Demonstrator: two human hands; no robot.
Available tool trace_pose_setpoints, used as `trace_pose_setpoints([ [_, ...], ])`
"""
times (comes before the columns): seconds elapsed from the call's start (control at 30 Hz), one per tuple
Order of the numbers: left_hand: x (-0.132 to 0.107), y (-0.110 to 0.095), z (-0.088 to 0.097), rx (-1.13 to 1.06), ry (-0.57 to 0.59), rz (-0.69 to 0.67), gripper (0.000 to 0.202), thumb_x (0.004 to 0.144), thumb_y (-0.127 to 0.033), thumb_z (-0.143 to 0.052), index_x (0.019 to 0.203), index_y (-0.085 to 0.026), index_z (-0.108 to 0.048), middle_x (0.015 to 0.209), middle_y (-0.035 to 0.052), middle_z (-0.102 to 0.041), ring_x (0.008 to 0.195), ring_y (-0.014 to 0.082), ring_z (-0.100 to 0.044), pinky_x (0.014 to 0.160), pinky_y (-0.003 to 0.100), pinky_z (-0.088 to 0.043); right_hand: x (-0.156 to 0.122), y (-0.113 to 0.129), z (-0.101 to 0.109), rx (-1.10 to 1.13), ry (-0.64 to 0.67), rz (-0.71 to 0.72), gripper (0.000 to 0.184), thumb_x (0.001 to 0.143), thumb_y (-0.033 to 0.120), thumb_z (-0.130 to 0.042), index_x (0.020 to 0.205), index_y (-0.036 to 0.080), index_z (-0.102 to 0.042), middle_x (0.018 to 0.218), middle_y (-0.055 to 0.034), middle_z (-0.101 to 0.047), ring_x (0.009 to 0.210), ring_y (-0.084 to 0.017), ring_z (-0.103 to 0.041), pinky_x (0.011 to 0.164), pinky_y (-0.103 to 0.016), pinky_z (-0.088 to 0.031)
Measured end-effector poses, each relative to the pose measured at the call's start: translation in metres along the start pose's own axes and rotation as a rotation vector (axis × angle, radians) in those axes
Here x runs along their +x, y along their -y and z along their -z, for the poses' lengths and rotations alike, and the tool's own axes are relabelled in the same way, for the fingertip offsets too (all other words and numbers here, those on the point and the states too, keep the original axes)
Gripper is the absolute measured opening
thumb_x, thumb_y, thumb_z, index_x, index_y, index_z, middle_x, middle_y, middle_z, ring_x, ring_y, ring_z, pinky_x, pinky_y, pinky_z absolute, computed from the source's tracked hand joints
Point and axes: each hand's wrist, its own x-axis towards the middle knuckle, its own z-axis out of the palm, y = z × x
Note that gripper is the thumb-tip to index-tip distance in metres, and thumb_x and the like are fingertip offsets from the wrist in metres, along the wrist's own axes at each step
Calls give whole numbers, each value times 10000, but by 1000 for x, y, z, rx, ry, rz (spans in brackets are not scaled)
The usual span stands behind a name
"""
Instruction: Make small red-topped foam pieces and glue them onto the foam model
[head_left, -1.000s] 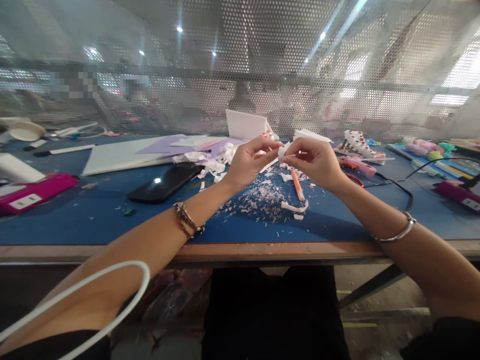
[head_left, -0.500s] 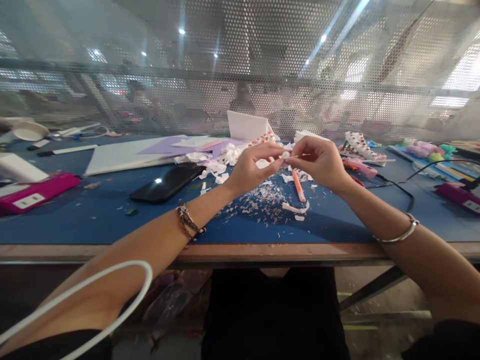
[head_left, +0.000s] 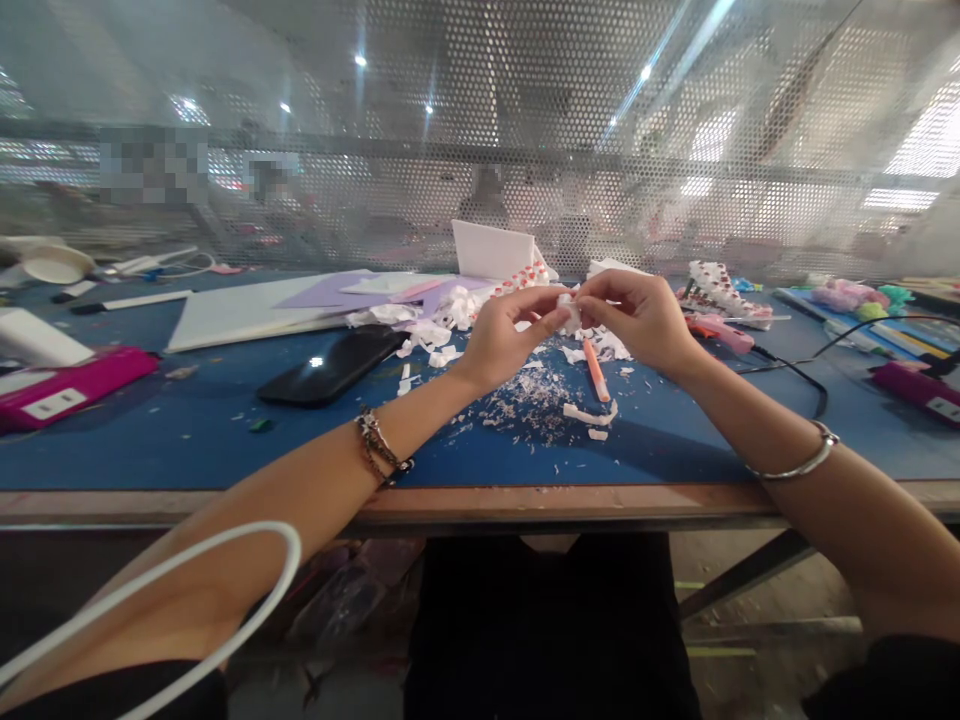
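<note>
My left hand [head_left: 504,338] and my right hand [head_left: 643,320] meet above the blue table [head_left: 187,430], fingertips pinched together on a small white paper piece [head_left: 568,310]. Both hands are closed on it. Below them lie an orange pen-like tool [head_left: 595,370], a curled white paper strip [head_left: 591,413] and a scatter of tiny white shavings [head_left: 525,400]. Behind the hands sits a heap of torn white paper scraps [head_left: 431,325].
A black phone [head_left: 330,366] lies left of my hands. Pink boxes [head_left: 67,385] [head_left: 919,390] sit at both table ends. White and purple sheets [head_left: 255,305], a folded white card [head_left: 491,250], a black cable [head_left: 810,375] and a perforated screen [head_left: 525,130] stand behind.
My hands have drawn closer together and the white piece is now pinched between both sets of fingertips. The arms have hardly shifted.
</note>
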Motion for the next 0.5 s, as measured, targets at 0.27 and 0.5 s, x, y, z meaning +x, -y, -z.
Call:
trace_pose_setpoints([
  [0.27, 2, 1, 1, 36, 52, 8, 322, 748, -395, -598, 960, -156, -640, 850, 59, -681, 712, 108, -611, 610, 201, -474, 3, -7, 5, -76, -87, -18, 124, 742, 264, -591, 690, 158, -553, 606, 30, -549, 543, -55, -519, 510, -200, -436],
  [0.5, 2, -4, 5, 217, 177, -227, 206, 775, -310, -585, 879, -142, -643, 840, 66, -662, 669, 94, -589, 641, 220, -500, 19, -43, 83, -478, -153, -140, 115, 668, 235, -641, 582, 159, -634, 489, 8, -545, 471, -31, -437, 506, -236, -314],
])
